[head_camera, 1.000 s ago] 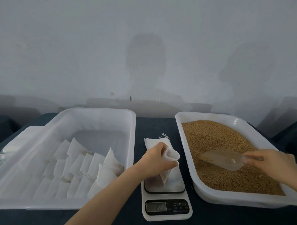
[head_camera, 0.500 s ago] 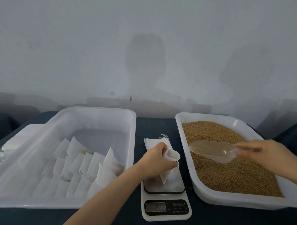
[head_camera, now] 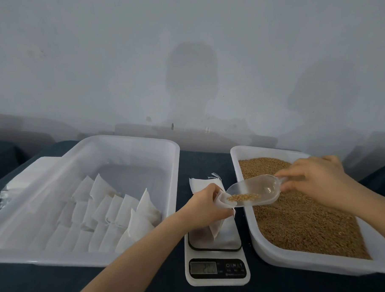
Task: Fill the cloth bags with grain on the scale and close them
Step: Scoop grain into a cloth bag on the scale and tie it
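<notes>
It looks like a small packing bench in a plain workroom. A bare, scuffed grey wall (head_camera: 102, 64) stands beyond both hands, and the table (head_camera: 208, 162) is covered with a dark cloth. Left of the left hand (head_camera: 204, 203), a white plastic tub (head_camera: 125, 139) holds rows of small cloth bags (head_camera: 109, 208). That hand holds one bag (head_camera: 216, 229) on a digital scale (head_camera: 217, 270). The right hand (head_camera: 318, 180) holds a clear scoop (head_camera: 255, 190) above a second tub (head_camera: 292, 262) full of loose grain (head_camera: 298, 223).

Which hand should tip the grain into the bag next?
Right. The right hand grips the scoop, grain at its lip, beside the bag mouth; the left hand holds that bag over the scale.
</notes>
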`<state>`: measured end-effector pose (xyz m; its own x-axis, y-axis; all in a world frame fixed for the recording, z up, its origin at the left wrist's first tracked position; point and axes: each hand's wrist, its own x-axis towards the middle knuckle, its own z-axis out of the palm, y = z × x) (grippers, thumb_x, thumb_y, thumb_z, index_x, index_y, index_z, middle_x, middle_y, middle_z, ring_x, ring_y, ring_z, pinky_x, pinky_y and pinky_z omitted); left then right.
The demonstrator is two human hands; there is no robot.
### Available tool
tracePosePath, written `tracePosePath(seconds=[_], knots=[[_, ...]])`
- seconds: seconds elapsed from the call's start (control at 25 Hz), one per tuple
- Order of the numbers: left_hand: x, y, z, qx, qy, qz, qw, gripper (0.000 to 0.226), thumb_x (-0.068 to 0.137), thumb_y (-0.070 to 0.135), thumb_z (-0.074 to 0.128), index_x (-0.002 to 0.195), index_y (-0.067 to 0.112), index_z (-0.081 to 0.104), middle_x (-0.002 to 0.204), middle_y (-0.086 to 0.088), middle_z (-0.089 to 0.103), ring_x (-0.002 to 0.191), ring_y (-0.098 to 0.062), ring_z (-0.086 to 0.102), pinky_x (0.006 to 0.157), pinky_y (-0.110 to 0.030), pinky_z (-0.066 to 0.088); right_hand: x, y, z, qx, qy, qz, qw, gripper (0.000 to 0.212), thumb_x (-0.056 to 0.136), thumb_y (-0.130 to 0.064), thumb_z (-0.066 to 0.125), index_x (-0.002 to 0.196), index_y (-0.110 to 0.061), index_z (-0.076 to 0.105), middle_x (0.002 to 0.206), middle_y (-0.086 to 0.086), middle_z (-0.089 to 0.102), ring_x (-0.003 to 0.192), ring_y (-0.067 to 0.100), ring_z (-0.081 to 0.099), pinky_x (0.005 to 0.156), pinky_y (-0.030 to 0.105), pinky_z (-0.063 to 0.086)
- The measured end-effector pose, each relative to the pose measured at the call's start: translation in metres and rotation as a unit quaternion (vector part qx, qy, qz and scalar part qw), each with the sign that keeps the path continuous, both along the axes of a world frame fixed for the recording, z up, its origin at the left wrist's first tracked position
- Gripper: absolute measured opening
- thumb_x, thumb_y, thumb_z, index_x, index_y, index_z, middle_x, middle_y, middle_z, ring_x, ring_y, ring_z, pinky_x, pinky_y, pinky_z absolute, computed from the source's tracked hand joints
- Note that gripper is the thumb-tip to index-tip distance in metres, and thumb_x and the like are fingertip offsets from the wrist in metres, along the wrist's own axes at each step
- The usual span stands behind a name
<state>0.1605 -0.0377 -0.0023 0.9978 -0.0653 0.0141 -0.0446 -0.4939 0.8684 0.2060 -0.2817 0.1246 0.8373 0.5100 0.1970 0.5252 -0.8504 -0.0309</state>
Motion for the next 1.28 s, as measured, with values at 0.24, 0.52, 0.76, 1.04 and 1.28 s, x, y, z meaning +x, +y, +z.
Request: tracePosePath(seconds=[0.24,0.52,0.76,1.04,1.28], knots=[[0.000,-0.001,0.002,-0.007,0.002,-0.005,1.000,0.041,0.078,0.044,0.071,0.107,0.036,0.043,0.096,0.017,0.055,0.085,-0.006,0.059,0.062,-0.012,0.046,-0.002,0.021,0.017,-0.113,-0.089,0.029,0.989,0.034,0.080,-0.065,0.050,0.112,-0.057,0.056,0.103,-0.025,0.058,0.099,0.001,0.042,0.091,0.029,0.011],[-0.001,0.001,0.003,-0.006,0.009,-0.002,1.000,0.043,0.080,0.046,0.069,0.110,0.036,0.040,0.097,0.019,0.052,0.088,-0.006,0.056,0.063,-0.014,0.044,-0.021,0.042,0.025,-0.158,-0.230,0.121,0.953,0.028,0.071,-0.046,0.073,0.098,-0.039,0.072,0.090,-0.008,0.067,0.092,0.022,0.057,0.096,0.043,0.020],[0.001,0.001,0.002,0.003,0.007,0.002,1.000,0.043,0.079,0.045,0.071,0.108,0.034,0.042,0.095,0.018,0.052,0.086,-0.006,0.056,0.060,-0.014,0.043,-0.032,0.034,0.008,-0.146,-0.377,0.197,0.893,0.027,0.064,-0.024,0.082,0.088,-0.016,0.074,0.083,0.007,0.068,0.082,0.031,0.063,0.091,0.049,0.031],[0.001,0.002,0.000,0.002,0.002,0.009,1.000,0.039,0.078,0.043,0.071,0.104,0.036,0.042,0.095,0.017,0.055,0.084,-0.005,0.057,0.061,-0.016,0.044,-0.026,0.013,0.001,-0.053,-0.310,0.144,0.938,0.033,0.075,-0.041,0.062,0.102,-0.025,0.073,0.094,0.002,0.071,0.087,0.028,0.063,0.090,0.044,0.031],[0.001,0.003,0.000,0.025,-0.003,0.012,1.000,0.040,0.080,0.045,0.070,0.106,0.034,0.043,0.094,0.015,0.053,0.083,-0.007,0.056,0.062,-0.017,0.046,0.008,-0.019,-0.053,0.150,-0.037,-0.158,0.975,0.031,0.087,-0.045,0.053,0.104,-0.023,0.067,0.078,0.001,0.070,0.042,0.012,0.055,0.037,0.023,0.045]])
